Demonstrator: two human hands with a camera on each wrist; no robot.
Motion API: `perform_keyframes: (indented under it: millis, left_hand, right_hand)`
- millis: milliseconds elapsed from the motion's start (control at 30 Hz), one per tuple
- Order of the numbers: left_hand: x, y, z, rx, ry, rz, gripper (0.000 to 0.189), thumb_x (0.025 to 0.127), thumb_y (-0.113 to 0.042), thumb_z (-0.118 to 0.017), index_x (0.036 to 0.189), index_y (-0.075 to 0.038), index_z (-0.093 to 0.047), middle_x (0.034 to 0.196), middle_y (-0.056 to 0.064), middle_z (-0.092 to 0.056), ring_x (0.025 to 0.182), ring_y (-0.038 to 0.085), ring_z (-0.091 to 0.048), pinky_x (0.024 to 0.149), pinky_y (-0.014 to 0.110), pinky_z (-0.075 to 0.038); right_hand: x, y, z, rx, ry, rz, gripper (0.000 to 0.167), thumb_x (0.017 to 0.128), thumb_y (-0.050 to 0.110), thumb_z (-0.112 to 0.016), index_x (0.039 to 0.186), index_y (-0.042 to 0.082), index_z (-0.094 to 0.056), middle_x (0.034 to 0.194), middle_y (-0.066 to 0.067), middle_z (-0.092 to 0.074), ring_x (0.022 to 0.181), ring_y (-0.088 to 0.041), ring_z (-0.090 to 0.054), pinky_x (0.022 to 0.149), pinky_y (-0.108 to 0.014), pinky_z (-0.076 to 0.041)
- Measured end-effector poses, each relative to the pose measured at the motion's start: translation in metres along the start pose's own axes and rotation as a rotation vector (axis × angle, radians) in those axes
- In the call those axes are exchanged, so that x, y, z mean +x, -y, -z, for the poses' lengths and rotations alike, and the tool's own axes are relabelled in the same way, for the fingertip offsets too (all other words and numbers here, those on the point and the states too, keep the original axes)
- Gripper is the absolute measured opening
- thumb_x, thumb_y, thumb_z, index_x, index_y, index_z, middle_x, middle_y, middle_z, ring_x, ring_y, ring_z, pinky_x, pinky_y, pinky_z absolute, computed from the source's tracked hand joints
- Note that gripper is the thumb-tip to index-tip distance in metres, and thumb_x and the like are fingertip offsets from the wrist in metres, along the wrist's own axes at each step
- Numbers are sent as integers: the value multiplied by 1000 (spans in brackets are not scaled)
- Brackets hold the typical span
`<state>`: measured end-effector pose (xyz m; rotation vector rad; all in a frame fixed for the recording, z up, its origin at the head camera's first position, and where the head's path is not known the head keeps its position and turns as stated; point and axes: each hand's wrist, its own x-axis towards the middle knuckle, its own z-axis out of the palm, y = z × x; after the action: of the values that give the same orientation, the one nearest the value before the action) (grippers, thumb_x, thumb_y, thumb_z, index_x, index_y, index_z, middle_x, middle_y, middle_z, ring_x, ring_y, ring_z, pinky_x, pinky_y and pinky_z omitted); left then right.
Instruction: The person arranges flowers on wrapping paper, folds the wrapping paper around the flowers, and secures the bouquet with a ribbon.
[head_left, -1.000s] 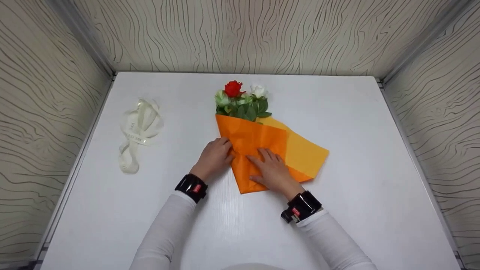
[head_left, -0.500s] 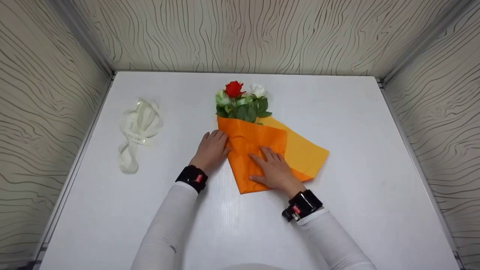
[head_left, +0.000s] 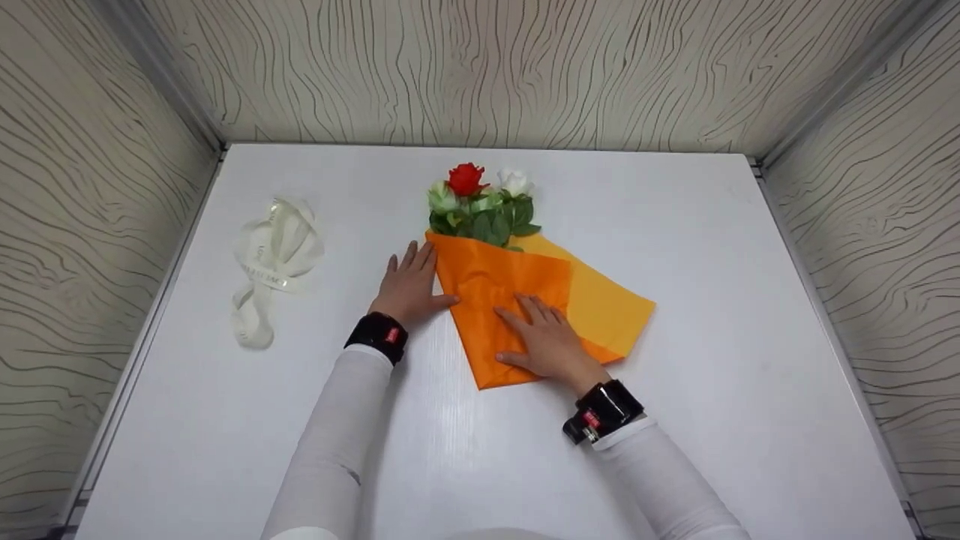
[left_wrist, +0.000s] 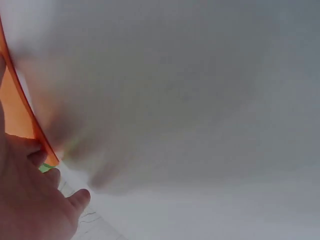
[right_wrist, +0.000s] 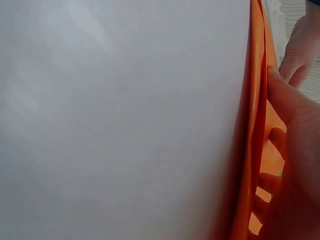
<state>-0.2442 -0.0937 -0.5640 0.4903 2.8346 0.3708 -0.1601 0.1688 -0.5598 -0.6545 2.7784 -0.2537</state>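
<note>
Orange wrapping paper (head_left: 476, 292) lies folded around a small bouquet, its yellow inner side (head_left: 611, 304) showing at the right. A red rose (head_left: 466, 180), a white rose (head_left: 514, 182) and pale green blooms with leaves (head_left: 487, 223) stick out at the far end; the stems are hidden in the paper. My left hand (head_left: 409, 289) is along the paper's left edge, fingers extended, thumb touching the fold. In the left wrist view its fingertips (left_wrist: 37, 145) are right at the orange edge. My right hand (head_left: 551, 345) rests with spread fingers on the front of the wrap.
A loose cream ribbon (head_left: 277, 255) with printed lettering lies in a heap at the left. The white table (head_left: 712, 375) is bounded by wood-patterned panels (head_left: 525, 75) at the back and both sides.
My left hand has slid up the paper's left edge, away from me, and its fingers have straightened. The left fold lies flatter. My right hand has stayed in place.
</note>
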Motion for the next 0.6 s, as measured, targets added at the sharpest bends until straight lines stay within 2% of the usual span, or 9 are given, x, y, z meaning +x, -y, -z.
perform_keyframes:
  millis: [333, 600]
  left_hand:
    - [4, -1, 7, 79, 15, 76, 107, 78, -80, -53, 157, -15, -22, 161, 2, -22, 147, 40, -3, 112, 63, -1]
    - [3, 0, 7, 62, -1, 89, 109, 75, -81, -57, 157, -16, -25, 160, 3, -25, 147, 40, -6, 112, 64, 1]
  right_hand:
    - [-3, -1, -1, -57, 39, -44, 78, 92, 70, -43, 156, 32, -25, 162, -12, -16, 147, -35, -15, 115, -53, -16]
    - [-4, 0, -3, -74, 55, -50, 78, 93, 71, -40, 157, 31, -22, 163, -13, -13, 147, -35, -14, 116, -53, -14]
